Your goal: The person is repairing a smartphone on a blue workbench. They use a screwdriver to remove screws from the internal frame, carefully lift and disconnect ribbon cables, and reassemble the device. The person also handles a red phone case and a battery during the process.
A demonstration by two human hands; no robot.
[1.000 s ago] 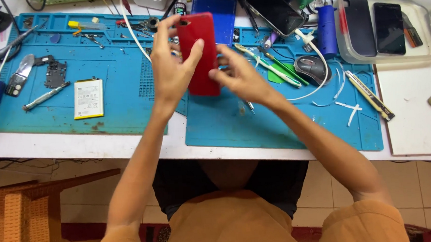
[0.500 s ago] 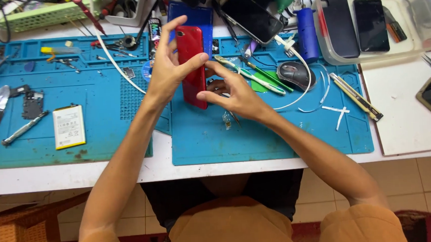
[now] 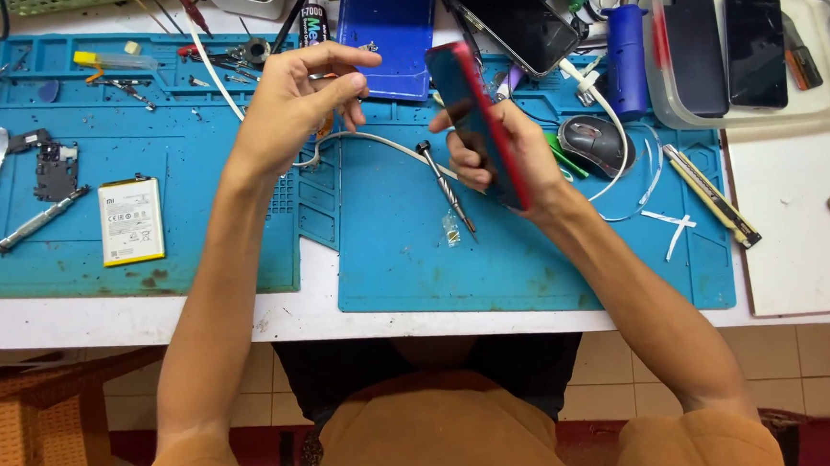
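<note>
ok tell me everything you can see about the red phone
The red phone is a slim slab with a red shell and a dark, glossy face. It is held up edge-on, tilted, above the blue mat, clear of its surface. The right hand grips it, thumb across the dark side, fingers behind. The left hand is apart from it. Ports and buttons cannot be made out.

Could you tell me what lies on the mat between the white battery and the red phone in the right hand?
In the head view, the left forearm crosses that stretch; beyond it a screwdriver lies on the blue mat, short of the red phone.
</note>
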